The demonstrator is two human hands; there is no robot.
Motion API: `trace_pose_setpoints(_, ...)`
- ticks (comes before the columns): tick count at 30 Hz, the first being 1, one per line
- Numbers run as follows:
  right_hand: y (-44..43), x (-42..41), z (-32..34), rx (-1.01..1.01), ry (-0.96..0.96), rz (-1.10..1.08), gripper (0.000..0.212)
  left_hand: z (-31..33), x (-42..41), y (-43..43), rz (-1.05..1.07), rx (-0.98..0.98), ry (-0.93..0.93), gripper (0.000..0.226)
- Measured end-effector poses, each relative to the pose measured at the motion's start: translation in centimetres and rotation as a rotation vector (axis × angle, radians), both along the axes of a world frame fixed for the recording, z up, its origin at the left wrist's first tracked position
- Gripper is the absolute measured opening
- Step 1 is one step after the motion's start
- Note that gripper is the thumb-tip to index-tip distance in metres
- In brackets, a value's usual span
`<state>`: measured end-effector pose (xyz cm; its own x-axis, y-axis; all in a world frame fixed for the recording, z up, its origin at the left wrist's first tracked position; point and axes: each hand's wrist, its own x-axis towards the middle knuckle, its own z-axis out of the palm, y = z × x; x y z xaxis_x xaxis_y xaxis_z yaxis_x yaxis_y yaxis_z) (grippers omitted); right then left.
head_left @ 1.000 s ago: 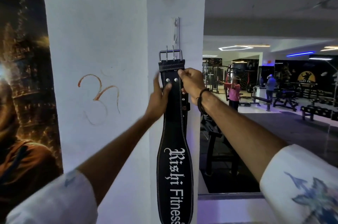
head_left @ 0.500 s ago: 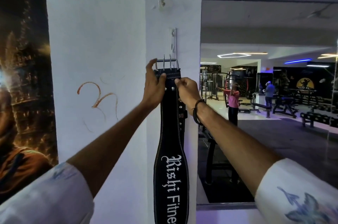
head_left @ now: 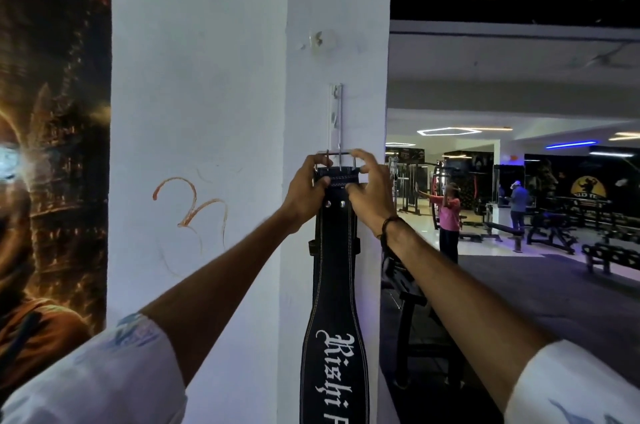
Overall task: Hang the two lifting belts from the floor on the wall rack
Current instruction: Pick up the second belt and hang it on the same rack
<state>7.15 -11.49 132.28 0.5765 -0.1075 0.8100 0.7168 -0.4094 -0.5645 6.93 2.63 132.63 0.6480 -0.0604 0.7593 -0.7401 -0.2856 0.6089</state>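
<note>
Raised higher than half a second ago: black lifting belt (head_left: 335,271) now with its metal buckle (head_left: 337,157) level with the foot of the white wall rack (head_left: 336,115) on the pillar (head_left: 242,111), against it, where a moment back the buckle sat lower. Hanging straight down the pillar face, white lettering toward the camera. Left hand (head_left: 306,193) closed around the belt's top left edge, thumb across the stitched end. Right hand (head_left: 370,193) shifted up since the earlier frame, fingers now curled over the buckle bar, thumb pressed on the leather below. Whether hooked on the rack yet: cannot tell. Only one belt in view. Beyond, a gym floor with benches (head_left: 554,233).
</note>
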Motion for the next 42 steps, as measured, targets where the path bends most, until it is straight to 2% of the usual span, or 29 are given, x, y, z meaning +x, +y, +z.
trace_pose_setpoints(3, -0.1, 1.4, 0.7, 0.014, -0.016, 0.034, 0.038, 0.1, 1.3, -0.1, 0.016, -0.03, -0.012, 0.027)
trace_pose_setpoints(11, -0.1, 5.8, 1.9, 0.082, 0.043, -0.003, 0.023, 0.8, 5.5, -0.4, 0.038, -0.029, -0.019, 0.027)
trace_pose_setpoints(20, 0.7, 11.5, 4.8, 0.139, 0.065, -0.07, 0.022, 4.0, 11.2, -1.2, 0.127, -0.037, 0.02, 0.029)
trace_pose_setpoints(27, 1.5, 15.1, 4.3, 0.119, 0.152, -0.088, 0.023, 3.7, 15.1, -0.8, 0.159, -0.067, 0.151, 0.027)
trace_pose_setpoints(31, 1.3, 15.6, 4.0, 0.11, 0.152, -0.091, 0.024, 3.3, 15.6, -0.7, 0.158, -0.09, 0.175, 0.024)
trace_pose_setpoints(36, 2.0, 14.6, 4.4, 0.089, 0.163, -0.144, 0.017, 3.0, 14.6, -0.2, 0.188, -0.01, 0.231, 0.025)
trace_pose_setpoints(40, 2.4, 15.1, 4.8, 0.086, 0.182, -0.208, 0.03, 3.4, 14.2, -0.1, 0.208, -0.025, 0.223, 0.025)
trace_pose_setpoints(42, 2.2, 15.3, 5.2, 0.076, 0.205, -0.23, 0.031, 3.4, 14.3, -0.3, 0.246, -0.069, 0.2, 0.034)
